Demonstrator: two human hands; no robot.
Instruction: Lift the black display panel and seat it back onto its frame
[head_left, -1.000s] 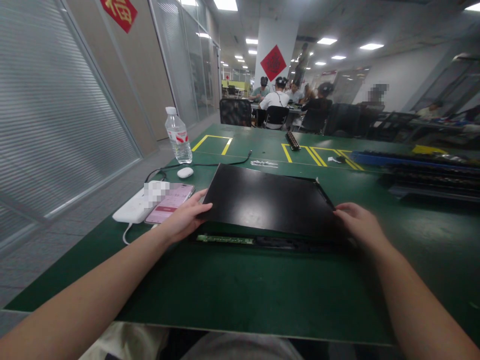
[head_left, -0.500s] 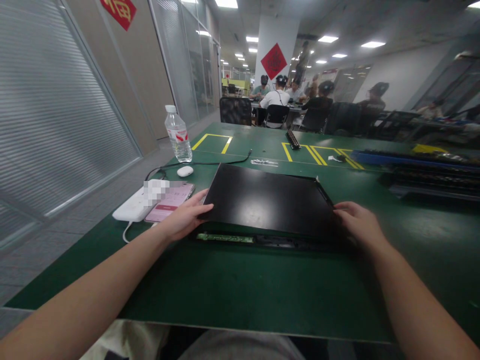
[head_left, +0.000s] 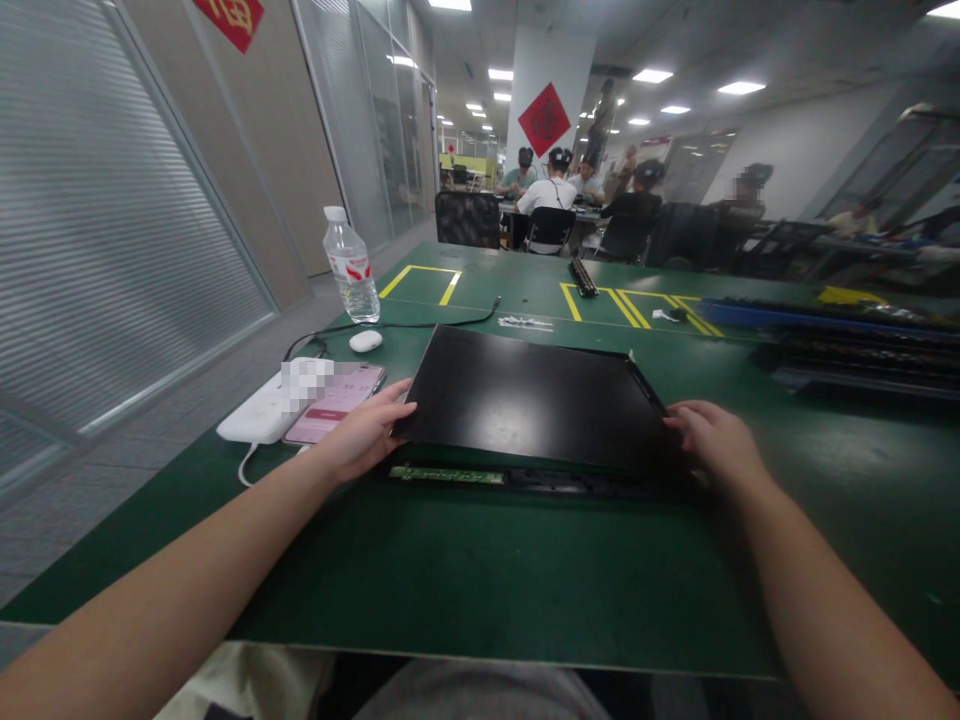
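Note:
Between my hands is a flat black display panel point(head_left: 525, 395), its near edge raised a little above a black frame. My left hand point(head_left: 371, 430) grips the panel's left edge, thumb on top and fingers underneath. On the right edge, my right hand point(head_left: 709, 435) pinches the panel near its front corner. Along the front, a narrow green circuit board point(head_left: 450, 476) shows in the black frame point(head_left: 585, 486) below the panel. The rest of that frame is mostly hidden.
Left of the panel lie a pink-screened phone point(head_left: 337, 405), a white power bank point(head_left: 262, 405) and a white earbud case point(head_left: 366, 342). A water bottle point(head_left: 351, 268) stands behind them. Dark stacked parts point(head_left: 847, 355) lie at right. Several people sit at a far table.
Both hands keep hold of the panel, which stays almost in place over the frame. The whole view has shifted slightly.

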